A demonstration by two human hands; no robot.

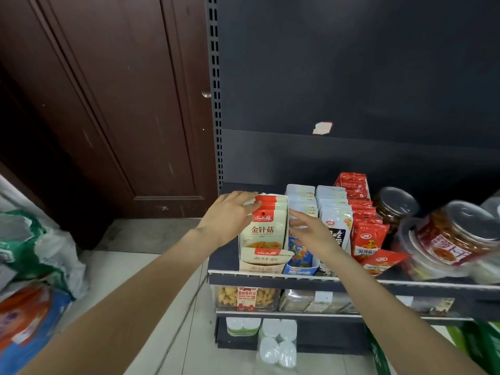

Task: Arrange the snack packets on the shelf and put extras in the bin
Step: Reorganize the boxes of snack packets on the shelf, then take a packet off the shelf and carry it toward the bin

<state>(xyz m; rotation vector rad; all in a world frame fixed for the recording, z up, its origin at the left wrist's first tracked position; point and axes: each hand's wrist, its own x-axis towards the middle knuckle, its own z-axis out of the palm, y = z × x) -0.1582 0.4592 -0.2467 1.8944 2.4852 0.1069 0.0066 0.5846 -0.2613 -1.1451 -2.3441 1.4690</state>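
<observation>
White-and-red mushroom snack packets (266, 226) stand in an open display box (259, 262) at the left end of the dark shelf (270, 280). My left hand (230, 217) touches the top left of these packets with straight fingers. My right hand (311, 231) reaches with relaxed fingers to the right side of the same stack, in front of a row of pale blue packets (301, 198). More blue-white packets (335, 220) and red packets (368, 236) stand further right. No bin is identifiable.
Clear jars with metal lids (460, 234) lie tilted at the shelf's right end. Lower shelves hold snack tubs (247, 296) and white cups (278, 345). Sacks and bags (35, 263) pile on the floor at left, before a brown door (121, 104).
</observation>
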